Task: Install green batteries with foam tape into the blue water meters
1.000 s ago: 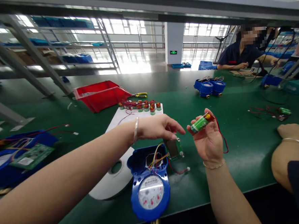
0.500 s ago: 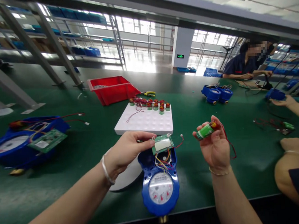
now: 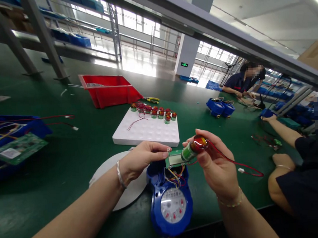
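Battery (image 3: 192, 148) is green along its sleeve, with a glossy amber-red wrap over the near end; a red lead (image 3: 231, 161) loops from it to the right, where a white plug (image 3: 240, 170) shows. The right hand (image 3: 219, 167) is half curled, thumb and fingers closed about the wrapped end. The left hand (image 3: 140, 162) pinches, between thumb and fingertips, the left corner of a green board (image 3: 174, 160) with a pale grey screen. The battery's green end overlaps the board's right side in view; whether they touch, I cannot tell. Both are over the far end of a blue meter (image 3: 171, 201), whose yellow and red wires rise toward the board. The meter lies dial up, its brass end at the near edge of the table (image 3: 95, 135). Just left of it lies a pale disc (image 3: 136, 193); just beyond the hands, a white foam block (image 3: 146, 133) bears a cluster of cells (image 3: 161, 114) along its far side. Green table spreads on the left between the disc and another meter (image 3: 42, 129), and on the right from the right hand toward a co-worker's elbow (image 3: 280, 190). Far off stand a red bin (image 3: 113, 95) and, to the right, paired meters (image 3: 221, 108).
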Demonstrator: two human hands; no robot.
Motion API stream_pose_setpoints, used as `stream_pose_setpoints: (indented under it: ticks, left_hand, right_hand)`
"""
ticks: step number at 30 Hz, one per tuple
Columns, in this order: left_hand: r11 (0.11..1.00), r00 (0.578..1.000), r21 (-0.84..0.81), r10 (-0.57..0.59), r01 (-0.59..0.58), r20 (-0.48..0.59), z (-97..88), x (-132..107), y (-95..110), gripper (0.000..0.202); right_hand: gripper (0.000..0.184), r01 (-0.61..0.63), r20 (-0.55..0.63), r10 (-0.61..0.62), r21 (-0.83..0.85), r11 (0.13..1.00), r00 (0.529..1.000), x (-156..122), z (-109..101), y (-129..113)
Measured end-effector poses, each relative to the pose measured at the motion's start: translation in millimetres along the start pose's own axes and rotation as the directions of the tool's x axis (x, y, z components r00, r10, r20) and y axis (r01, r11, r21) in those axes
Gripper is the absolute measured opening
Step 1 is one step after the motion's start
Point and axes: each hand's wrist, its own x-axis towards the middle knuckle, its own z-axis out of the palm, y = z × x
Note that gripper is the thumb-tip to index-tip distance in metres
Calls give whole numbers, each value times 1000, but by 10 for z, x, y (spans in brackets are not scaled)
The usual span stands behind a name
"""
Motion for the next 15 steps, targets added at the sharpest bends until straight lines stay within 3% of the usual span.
stream_pose_setpoints:
  ticks: [5, 11, 15]
  left_hand:
    - [998, 996, -51, 39, -35, 84, -34, -1, -60, 37]
    - [993, 990, -108, 65, -52, 125, -97, 34, -163, 34]
    - [989, 991, -137, 64, -48, 116, -107, 23, -208, 33]
  right_hand:
    - [37, -12, 41, 15, -58, 998, 999, 95, 72, -22]
    - [35, 4, 23, -4, 16, 1000, 1000, 63, 144, -15]
    - [35, -74, 70, 78, -57, 996, 995, -1, 217, -61]
